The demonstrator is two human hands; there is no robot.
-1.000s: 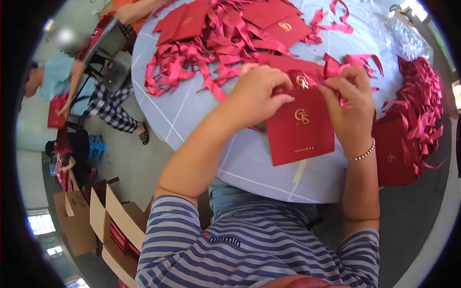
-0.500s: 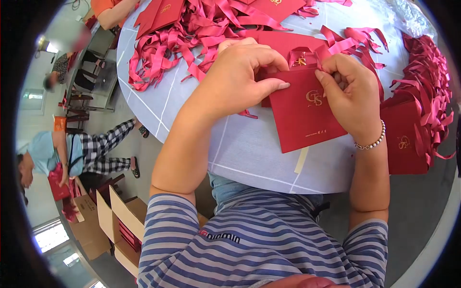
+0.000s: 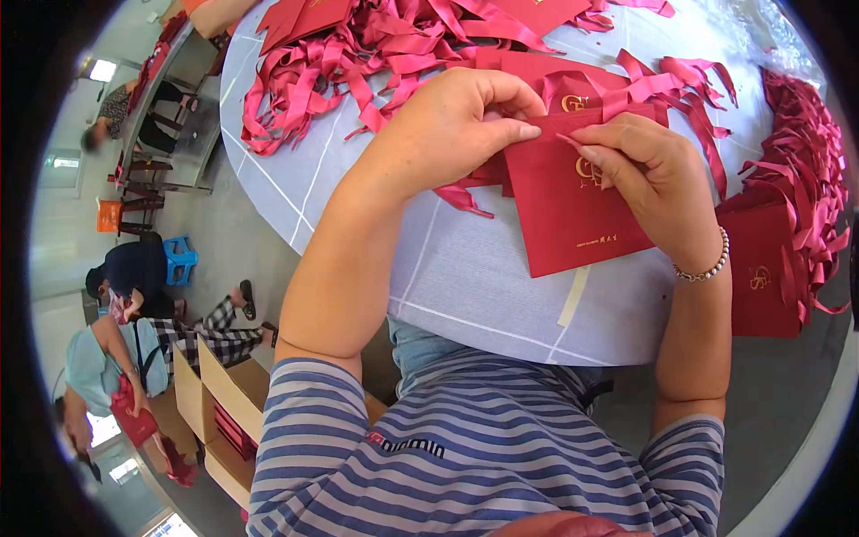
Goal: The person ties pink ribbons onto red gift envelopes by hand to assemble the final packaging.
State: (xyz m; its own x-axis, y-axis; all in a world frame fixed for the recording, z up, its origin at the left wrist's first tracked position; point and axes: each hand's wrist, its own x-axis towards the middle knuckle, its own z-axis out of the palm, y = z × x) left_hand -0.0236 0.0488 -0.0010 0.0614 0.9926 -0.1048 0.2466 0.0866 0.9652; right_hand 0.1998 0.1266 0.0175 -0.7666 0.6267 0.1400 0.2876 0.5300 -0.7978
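Observation:
A red bag (image 3: 582, 215) with gold lettering lies tilted between my hands near the table's front edge. My left hand (image 3: 474, 121) pinches its upper left corner between thumb and fingers. Between the thumb and forefinger of my right hand (image 3: 640, 170) is the end of a pink-red ribbon (image 3: 568, 140), held over the bag's upper part. More red bags (image 3: 523, 67) lie just behind, with a loose ribbon (image 3: 644, 87) across them.
Tangled ribbons (image 3: 376, 45) and bags cover the table's (image 3: 465, 277) far left. A ribboned stack of bags (image 3: 761, 268) stands at the right, near clear plastic (image 3: 761, 31). Beyond the left side are an open carton (image 3: 210, 394), a blue stool (image 3: 180, 259) and several people.
My right hand has drawn the ribbon end left and down over the bag's front. The bystander in light blue has shifted, and a dark-clothed person and blue stool now show behind.

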